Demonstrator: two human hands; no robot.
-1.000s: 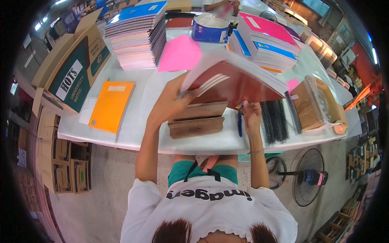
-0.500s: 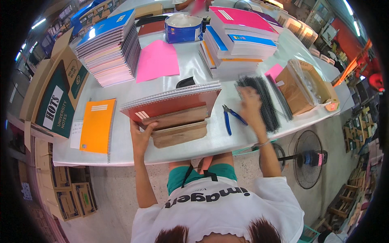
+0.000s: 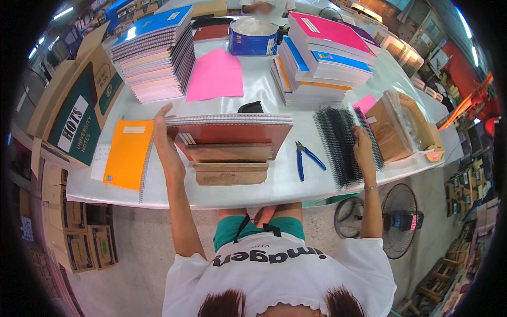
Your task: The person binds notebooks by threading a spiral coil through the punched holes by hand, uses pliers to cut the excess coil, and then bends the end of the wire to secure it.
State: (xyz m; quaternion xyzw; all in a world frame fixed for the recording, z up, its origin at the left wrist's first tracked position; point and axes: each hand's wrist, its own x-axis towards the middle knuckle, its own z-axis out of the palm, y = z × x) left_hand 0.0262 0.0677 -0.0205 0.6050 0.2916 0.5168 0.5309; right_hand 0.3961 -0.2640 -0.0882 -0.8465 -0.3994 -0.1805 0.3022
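Observation:
A brown-covered notebook [image 3: 232, 130] with a light coil along its top edge stands upright in a slotted wooden holder [image 3: 231, 176]. My left hand [image 3: 168, 150] rests along the notebook's left edge, its fingers stretched upward and its thumb not plainly visible. On the right lies a pile of black spiral binding coils [image 3: 338, 150]. My right hand [image 3: 363, 148] is at the right side of this pile, fingers bent closed on a black coil. Blue-handled pliers [image 3: 306, 158] lie between the holder and the coils.
An orange notebook [image 3: 128, 156] lies on the left, beside a large carton [image 3: 79, 116]. Behind are a coil-bound notebook stack [image 3: 158, 61], pink sheet [image 3: 216, 76], blue pack [image 3: 253, 39] and a second stack [image 3: 327, 58]. A cardboard box [image 3: 396, 127] stands right of the coils.
My left hand has gone from the notebook's lower left corner up along its left edge. The notebook and holder now sit straighter. My right hand has shifted to the right side of the coils.

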